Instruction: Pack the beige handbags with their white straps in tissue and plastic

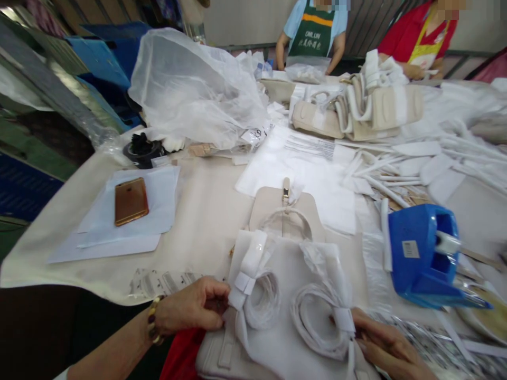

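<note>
A pale beige handbag (216,351) lies in front of me at the table's near edge, its flap (263,203) and small metal clasp pointing away. White sheeting covers much of its middle. Two coils of wrapped handle or strap, the left coil (263,301) and the right coil (319,322), rest on the sheeting, bound with white bands. My left hand (194,306) is closed at the bag's left edge, thumb and fingers pinching beside the left band. On the opposite side, my right hand (386,343) grips the edge by the right band; some of its fingers are hidden.
To the right stands a blue tape dispenser (420,253). A phone (131,201) lies on papers at left, near a roll of black tape (143,150). Clear plastic bags (198,89), more beige bags (317,117) and white strips (396,163) fill the back and right. Two people stand opposite.
</note>
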{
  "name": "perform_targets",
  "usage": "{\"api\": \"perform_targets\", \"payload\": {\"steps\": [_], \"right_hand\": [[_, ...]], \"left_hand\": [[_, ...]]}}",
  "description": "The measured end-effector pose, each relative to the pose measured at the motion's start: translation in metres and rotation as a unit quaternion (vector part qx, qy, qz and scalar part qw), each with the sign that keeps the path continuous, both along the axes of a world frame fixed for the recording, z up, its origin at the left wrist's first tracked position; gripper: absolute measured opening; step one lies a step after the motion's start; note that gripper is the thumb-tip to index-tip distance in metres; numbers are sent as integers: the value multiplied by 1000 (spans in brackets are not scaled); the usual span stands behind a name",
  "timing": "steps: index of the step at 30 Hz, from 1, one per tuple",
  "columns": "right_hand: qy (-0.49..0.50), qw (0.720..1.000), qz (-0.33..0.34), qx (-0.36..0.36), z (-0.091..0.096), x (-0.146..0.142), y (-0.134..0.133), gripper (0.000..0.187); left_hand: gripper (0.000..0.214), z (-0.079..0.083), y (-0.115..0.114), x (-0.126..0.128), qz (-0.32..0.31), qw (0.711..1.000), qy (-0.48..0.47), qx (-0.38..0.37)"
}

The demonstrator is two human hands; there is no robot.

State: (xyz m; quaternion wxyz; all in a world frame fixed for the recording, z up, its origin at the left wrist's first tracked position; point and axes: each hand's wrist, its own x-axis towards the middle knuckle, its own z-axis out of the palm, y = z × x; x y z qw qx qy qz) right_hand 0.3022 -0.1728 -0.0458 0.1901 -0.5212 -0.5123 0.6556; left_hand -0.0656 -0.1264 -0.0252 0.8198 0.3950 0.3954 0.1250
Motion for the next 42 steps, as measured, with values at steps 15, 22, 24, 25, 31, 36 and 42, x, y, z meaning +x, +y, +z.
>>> {"api": "perform_targets", "payload": {"steps": [15, 22, 24, 25, 31, 36, 42], "right_hand": [[-12, 987, 152, 45, 22, -9, 24, 37], [6, 977, 207, 59, 40, -16, 27, 30], [-6, 970, 235, 63, 44, -18, 30, 24], [-17, 966, 250, 72, 46, -19, 31, 22], [-82, 928, 268, 244, 41, -19, 25, 30], [-103, 899, 184, 383, 21, -14, 12, 30], [-168, 851, 125, 481, 19, -10, 9, 21]], "left_hand": [[15, -12, -22, 13, 50, 942, 157, 293], [9, -9, -24, 12, 93, 969, 133, 187], [8, -8, -23, 12, 106, 972, 119, 170], [7, -8, -23, 12, 112, 973, 113, 166], [7, -14, -25, 8, 112, 979, 75, 151], [22, -12, -23, 6, 81, 993, 15, 84], [12, -4, -11, 3, 42, 983, 12, 178]]}}
